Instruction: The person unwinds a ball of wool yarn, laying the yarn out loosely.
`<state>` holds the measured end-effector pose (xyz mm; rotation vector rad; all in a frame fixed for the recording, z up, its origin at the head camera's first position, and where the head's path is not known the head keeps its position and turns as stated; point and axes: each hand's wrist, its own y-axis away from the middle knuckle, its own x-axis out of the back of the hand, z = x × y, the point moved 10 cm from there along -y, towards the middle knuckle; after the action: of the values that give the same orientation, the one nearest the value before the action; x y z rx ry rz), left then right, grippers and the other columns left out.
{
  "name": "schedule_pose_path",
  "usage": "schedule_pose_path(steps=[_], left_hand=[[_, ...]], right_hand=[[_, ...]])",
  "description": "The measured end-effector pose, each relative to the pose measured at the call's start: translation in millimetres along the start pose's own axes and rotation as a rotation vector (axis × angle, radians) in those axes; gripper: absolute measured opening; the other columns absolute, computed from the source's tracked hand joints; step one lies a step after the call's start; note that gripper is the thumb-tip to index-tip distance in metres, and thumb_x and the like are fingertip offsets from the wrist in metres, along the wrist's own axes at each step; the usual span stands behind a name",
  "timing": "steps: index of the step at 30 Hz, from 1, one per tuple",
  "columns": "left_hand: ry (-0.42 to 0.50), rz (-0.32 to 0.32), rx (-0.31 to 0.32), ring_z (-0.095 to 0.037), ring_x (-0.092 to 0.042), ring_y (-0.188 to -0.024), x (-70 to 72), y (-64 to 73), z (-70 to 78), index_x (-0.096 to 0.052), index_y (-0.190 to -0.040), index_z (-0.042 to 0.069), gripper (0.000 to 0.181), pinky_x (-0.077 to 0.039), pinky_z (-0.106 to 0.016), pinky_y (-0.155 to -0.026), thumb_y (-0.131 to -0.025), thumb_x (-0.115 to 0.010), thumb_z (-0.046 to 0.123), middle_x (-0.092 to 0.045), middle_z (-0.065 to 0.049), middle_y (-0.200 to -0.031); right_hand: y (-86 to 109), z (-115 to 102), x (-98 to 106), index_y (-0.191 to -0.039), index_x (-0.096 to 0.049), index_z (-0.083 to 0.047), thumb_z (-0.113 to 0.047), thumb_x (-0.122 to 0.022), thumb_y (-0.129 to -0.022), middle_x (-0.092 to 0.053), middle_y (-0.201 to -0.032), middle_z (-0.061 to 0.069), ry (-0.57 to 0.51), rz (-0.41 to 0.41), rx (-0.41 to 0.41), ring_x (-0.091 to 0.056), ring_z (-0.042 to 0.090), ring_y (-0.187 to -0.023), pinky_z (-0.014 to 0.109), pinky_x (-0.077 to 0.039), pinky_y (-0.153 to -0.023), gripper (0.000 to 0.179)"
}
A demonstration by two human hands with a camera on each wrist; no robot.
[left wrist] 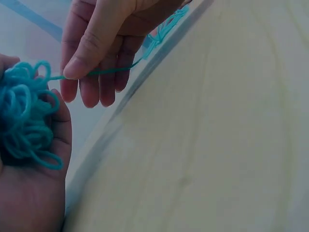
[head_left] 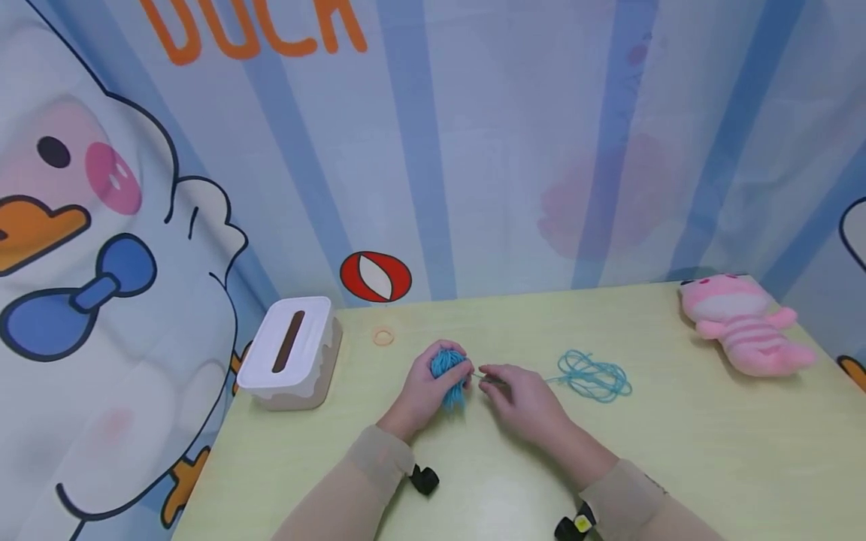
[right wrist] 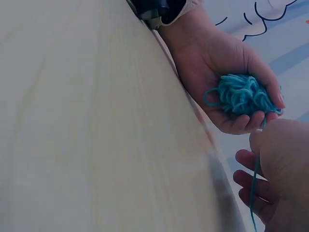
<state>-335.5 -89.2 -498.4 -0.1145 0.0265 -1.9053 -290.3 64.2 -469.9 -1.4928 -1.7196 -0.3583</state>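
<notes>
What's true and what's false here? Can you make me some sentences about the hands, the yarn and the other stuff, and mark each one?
1. The left hand holds a bundle of blue yarn. True.
2. A loose yarn coil lies on the table between the right hand and the pink plush toy. True.
3. The right hand is holding the pink plush toy. False: it pinches a strand of yarn, and the toy lies on the table.
4. A thin orange ring lies to the right of the white-lidded box. True.
5. The box stands at the right end of the table. False: it stands at the left end.
</notes>
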Motion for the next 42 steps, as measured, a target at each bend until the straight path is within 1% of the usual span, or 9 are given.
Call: schedule_pose_path(steps=[6,13,19,23,29,32,34,38,42], left_hand=[[0.031,-0.016,-0.02,-0.022,-0.074,-0.093,-2.2,-2.0,2.0,-0.063,-0.126,0.011,0.025,-0.064,-0.028,-0.092,-0.108,-0.073,0.025,-0.077,-0.012,-0.117],[0.16,-0.017,0.019,-0.025,-0.082,-0.098,-2.8,-3.1,-6.6,-0.057,-0.127,0.007,0.031,-0.068,-0.036,-0.091,-0.107,-0.075,0.024,-0.078,-0.021,-0.129],[0.023,0.138,-0.006,-0.019,-0.071,-0.083,12.6,-4.7,-6.8,-0.062,-0.132,0.007,0.038,-0.063,-0.027,-0.078,-0.104,-0.078,0.027,-0.073,-0.006,-0.103],[-0.041,0.169,0.011,-0.018,-0.07,-0.086,15.8,-3.6,-7.4,-0.062,-0.132,0.007,0.037,-0.062,-0.027,-0.082,-0.103,-0.079,0.024,-0.067,-0.002,-0.105],[0.1,0.093,0.038,-0.024,-0.081,-0.103,8.2,-3.9,-9.4,-0.06,-0.129,-0.004,0.026,-0.067,-0.038,-0.095,-0.108,-0.069,0.008,-0.07,-0.025,-0.127],[0.159,0.056,0.035,-0.023,-0.081,-0.106,5.6,-4.6,-10.1,-0.057,-0.131,-0.007,0.025,-0.068,-0.039,-0.095,-0.112,-0.062,0.007,-0.068,-0.027,-0.142],[0.14,0.062,0.032,-0.022,-0.08,-0.1,7.8,-4.6,-10.8,-0.057,-0.134,-0.004,0.028,-0.068,-0.036,-0.092,-0.112,-0.064,0.011,-0.071,-0.024,-0.141],[-0.007,0.13,0.047,-0.02,-0.072,-0.085,17.8,-3.3,-12.4,-0.062,-0.138,0.008,0.037,-0.063,-0.03,-0.087,-0.107,-0.074,0.024,-0.076,-0.014,-0.115],[-0.106,0.172,0.073,-0.023,-0.068,-0.092,22.5,-1.9,-12.2,-0.065,-0.141,0.019,0.038,-0.057,-0.033,-0.092,-0.105,-0.076,0.027,-0.068,-0.007,-0.109]], right_hand=[[-0.6,-3,8,-0.116,-0.084,-0.009,-0.015,-0.076,-0.104,-0.085,-0.111,0.006,0.012,0.073,0.019,-0.081,0.029,-0.109,0.049,-0.065,-0.098,0.016],[10.5,9,40,-0.117,-0.085,-0.013,-0.017,-0.075,-0.106,-0.085,-0.103,-0.003,-0.002,0.128,-0.001,-0.081,0.021,-0.101,0.046,-0.065,-0.088,0.016],[26.8,38,86,-0.119,-0.084,-0.01,-0.017,-0.072,-0.107,-0.085,-0.107,0.004,-0.014,0.24,-0.046,-0.081,0.029,-0.104,0.051,-0.064,-0.089,0.018],[39.3,62,112,-0.12,-0.084,-0.01,-0.019,-0.071,-0.108,-0.085,-0.108,0.007,0.02,0.285,-0.103,-0.08,0.028,-0.101,0.042,-0.064,-0.084,0.02],[51.7,87,135,-0.121,-0.084,-0.01,-0.021,-0.072,-0.107,-0.086,-0.108,0.009,0.064,0.301,-0.154,-0.077,0.028,-0.099,0.029,-0.058,-0.078,0.021],[55.2,95,142,-0.12,-0.084,-0.009,-0.019,-0.073,-0.106,-0.085,-0.107,0.011,0.084,0.305,-0.156,-0.077,0.031,-0.099,0.028,-0.057,-0.076,0.02],[56.7,99,145,-0.119,-0.084,-0.007,-0.018,-0.073,-0.106,-0.085,-0.104,0.011,0.094,0.306,-0.155,-0.078,0.034,-0.098,0.027,-0.056,-0.074,0.02],[58.9,109,151,-0.12,-0.083,-0.006,-0.019,-0.073,-0.106,-0.084,-0.104,0.014,0.106,0.3,-0.163,-0.078,0.036,-0.094,0.026,-0.055,-0.071,0.022],[61.4,118,158,-0.119,-0.084,-0.006,-0.019,-0.075,-0.105,-0.084,-0.108,0.017,0.135,0.298,-0.182,-0.077,0.032,-0.09,0.025,-0.056,-0.072,0.022]])
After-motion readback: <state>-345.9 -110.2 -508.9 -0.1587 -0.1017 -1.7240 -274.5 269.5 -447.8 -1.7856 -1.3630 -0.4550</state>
